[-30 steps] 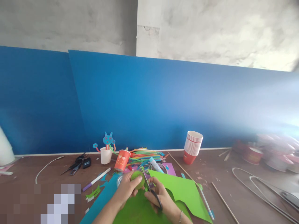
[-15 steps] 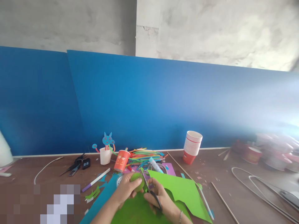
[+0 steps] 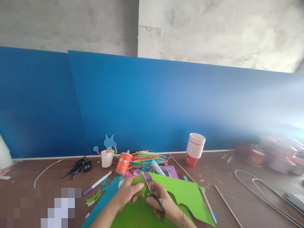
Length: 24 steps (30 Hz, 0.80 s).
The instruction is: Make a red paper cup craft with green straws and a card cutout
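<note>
Between the thumb and fingers of my left hand is a small rounded piece of green paper. My right hand grips black-handled scissors, whose blades point up and away, right beside the green piece's edge. Whether the blades touch the paper I cannot tell. Under both hands lies a darker green sheet. A bright green sheet with a wavy cut edge lies to the right, and a blue sheet shows at the left.
Behind my hands are colourful sticks, a glue stick, a tilted orange cup and a white cup with a blue paper figure. Stacked paper cups stand to the right. A marker and green scraps lie left.
Both hands stay in nearly the same place. The scissor blades look slightly lower and tilted a little differently beside the green piece.
</note>
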Tool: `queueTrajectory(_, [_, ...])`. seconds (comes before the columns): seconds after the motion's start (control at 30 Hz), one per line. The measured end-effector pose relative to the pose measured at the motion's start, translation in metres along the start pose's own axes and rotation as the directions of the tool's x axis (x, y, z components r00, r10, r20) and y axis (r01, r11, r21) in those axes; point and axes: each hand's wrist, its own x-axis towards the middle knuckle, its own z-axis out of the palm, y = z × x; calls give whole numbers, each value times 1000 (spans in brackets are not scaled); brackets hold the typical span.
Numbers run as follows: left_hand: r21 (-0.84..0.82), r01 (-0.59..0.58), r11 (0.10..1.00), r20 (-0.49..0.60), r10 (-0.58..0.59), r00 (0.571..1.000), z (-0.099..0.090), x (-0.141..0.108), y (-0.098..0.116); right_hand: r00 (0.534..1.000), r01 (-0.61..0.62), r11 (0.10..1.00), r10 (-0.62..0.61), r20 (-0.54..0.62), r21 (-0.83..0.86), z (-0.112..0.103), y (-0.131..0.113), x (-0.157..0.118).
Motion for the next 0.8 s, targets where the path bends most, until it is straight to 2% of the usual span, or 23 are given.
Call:
queueTrajectory(0.3, [-3,18,1000,53,-18,998,-5,1,-1,998,-66,997,66,-1,-39,1,-10,-3])
queueTrajectory(0.4, [-19,29,999,34,-29,999,-4,1,0,998,-61,998,60,-13,-30,1,-8,-2])
queueTrajectory(0.57, [-82,-14,997,-73,8,997,1,0,0,997,-52,998,51,-53,-19,-1,-2,0])
queueTrajectory(0.8, [-77,-23,997,-22,21,1000,3,1,-3,998,-43,999,41,-55,-28,1,0,1])
